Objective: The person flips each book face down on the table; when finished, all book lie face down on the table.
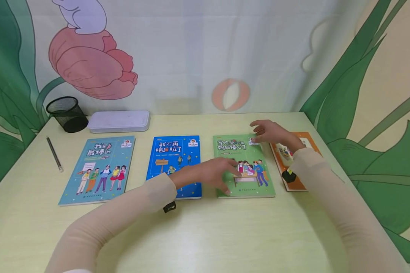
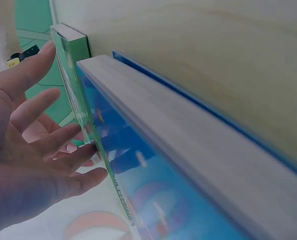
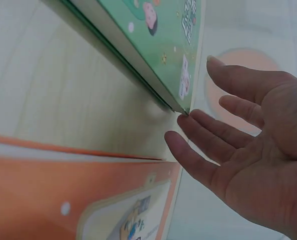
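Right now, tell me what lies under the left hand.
The green book and, nearer the wrist, the blue book show around the left hand; parts directly beneath it are hidden in the head view.

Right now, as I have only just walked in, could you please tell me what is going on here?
A person's left hand is over the near left part of the green book, while the right hand is at its far right corner. Neither is gripping it; whether they touch it is hard to tell. The book lies flat on the table, between the blue book and the orange book, which is partly hidden by the right arm. A light blue book lies farther left.
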Motion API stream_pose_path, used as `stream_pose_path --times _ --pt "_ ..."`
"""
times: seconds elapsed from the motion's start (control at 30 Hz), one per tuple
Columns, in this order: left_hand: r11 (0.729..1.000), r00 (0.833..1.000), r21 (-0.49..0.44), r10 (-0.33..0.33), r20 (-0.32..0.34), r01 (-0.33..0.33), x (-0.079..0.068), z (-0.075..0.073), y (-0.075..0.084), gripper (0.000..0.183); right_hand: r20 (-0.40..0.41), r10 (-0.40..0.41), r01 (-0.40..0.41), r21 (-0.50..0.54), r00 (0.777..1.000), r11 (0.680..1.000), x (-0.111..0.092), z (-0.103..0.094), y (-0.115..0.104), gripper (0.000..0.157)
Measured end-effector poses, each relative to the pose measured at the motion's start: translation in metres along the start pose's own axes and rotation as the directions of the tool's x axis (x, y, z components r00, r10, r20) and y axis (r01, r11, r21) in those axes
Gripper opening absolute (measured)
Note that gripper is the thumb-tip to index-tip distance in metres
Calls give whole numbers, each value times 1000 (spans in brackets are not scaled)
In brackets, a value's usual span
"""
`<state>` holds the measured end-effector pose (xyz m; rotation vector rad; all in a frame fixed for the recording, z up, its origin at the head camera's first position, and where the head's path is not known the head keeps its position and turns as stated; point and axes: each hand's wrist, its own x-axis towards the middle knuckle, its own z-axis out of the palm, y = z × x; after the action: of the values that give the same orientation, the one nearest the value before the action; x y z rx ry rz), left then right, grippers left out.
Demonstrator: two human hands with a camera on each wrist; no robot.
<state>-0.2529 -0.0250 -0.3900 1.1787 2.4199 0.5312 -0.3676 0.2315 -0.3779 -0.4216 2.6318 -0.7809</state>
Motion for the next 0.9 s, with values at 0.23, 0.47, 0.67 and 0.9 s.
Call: stream_pose_path --times 0.23,0.47,0.67,0.9 --pt "999 999 10 39 26 -40 -5 0 -4 54 17 4 -4 -23 1000 1000 2 4 -1 69" --pt "1000 998 24 -3 56 1 -8 0 -4 60 19 -8 8 -7 1000 1000 4 7 0 70" --pt "1000 998 30 -10 64 8 -10 1 -3 64 21 -8 8 -6 1000 1000 3 8 -2 71" --pt "999 998 39 -7 59 4 -9 3 -4 65 6 20 -20 -14 1000 1000 2 7 -7 70"
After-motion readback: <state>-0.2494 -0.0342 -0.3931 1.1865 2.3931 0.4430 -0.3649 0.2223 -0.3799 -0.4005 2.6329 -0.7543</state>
